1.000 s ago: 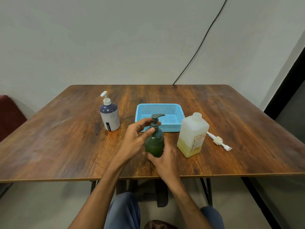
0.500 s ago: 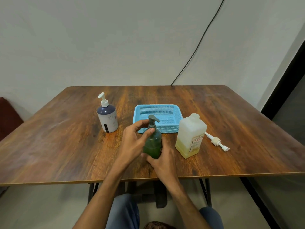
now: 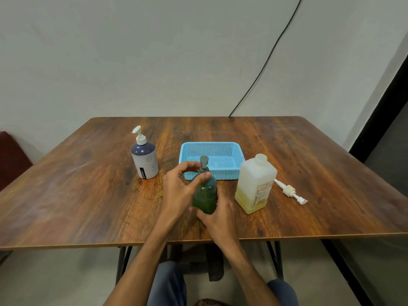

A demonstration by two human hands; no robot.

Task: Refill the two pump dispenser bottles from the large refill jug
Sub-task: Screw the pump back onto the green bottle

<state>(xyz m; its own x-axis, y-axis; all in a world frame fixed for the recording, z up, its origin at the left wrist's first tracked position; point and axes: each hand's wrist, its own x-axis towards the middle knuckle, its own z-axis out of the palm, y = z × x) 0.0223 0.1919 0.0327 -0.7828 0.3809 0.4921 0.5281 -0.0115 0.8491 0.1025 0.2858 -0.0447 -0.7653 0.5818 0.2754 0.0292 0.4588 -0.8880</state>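
Note:
A green pump bottle (image 3: 205, 195) stands upright near the table's front middle. My right hand (image 3: 217, 214) grips its lower body from the front right. My left hand (image 3: 180, 188) pinches the collar of its grey pump, whose nozzle points away from me. A white and navy pump bottle (image 3: 145, 159) stands at the left with its pump on. The large translucent refill jug (image 3: 255, 184), holding a little yellowish liquid, stands uncapped at the right. The jug's own white pump (image 3: 290, 191) lies on the table beside it.
A blue perforated basket (image 3: 210, 160) sits just behind the green bottle on the wooden table (image 3: 88, 195). A black cable (image 3: 260, 69) runs down the wall behind. My knees show below the table's front edge.
The green bottle's pump nozzle has turned from pointing right to pointing away, under my left fingers. Both hands stay on the bottle.

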